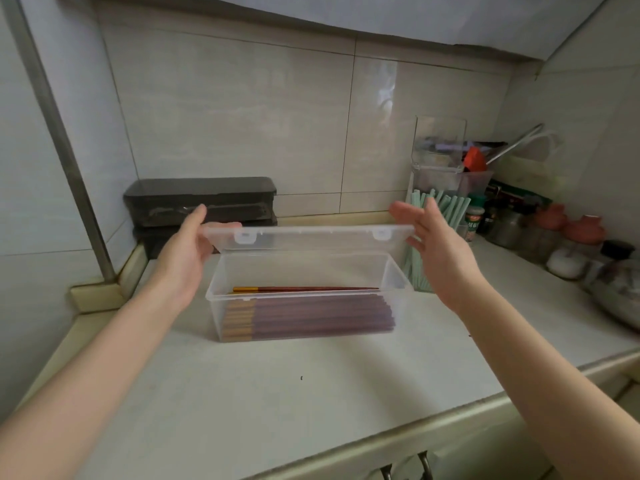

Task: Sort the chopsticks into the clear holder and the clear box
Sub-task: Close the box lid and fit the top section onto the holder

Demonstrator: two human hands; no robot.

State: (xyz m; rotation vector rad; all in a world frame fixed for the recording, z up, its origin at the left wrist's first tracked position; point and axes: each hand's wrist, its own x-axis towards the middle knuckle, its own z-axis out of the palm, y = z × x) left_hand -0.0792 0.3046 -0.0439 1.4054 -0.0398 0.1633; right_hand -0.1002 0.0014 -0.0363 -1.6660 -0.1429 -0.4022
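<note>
Lid [308, 233] of clear box [304, 270], frame centre: I see left hand [187, 247] pinching one end, right hand [433, 240] spread-fingered beside the other.

The clear box [398, 271]: smooth translucent plastic, faintly frosted; lid [311, 234] of the same stuff. The chopsticks [304, 289] inside: dark red-brown, glossy like lacquer, with shiny gold-coloured ends. The green chopsticks [450, 206] in the clear holder [415, 275]: pale mint, matt. The table [277, 393]: pale stone-look slab, smooth, low sheen. The wall tiles [242, 116]: glazed, glossy, reflective. The dark box [201, 199] behind: smoky plastic, semi-gloss. The pipe [59, 133]: dull grey metal.
</note>
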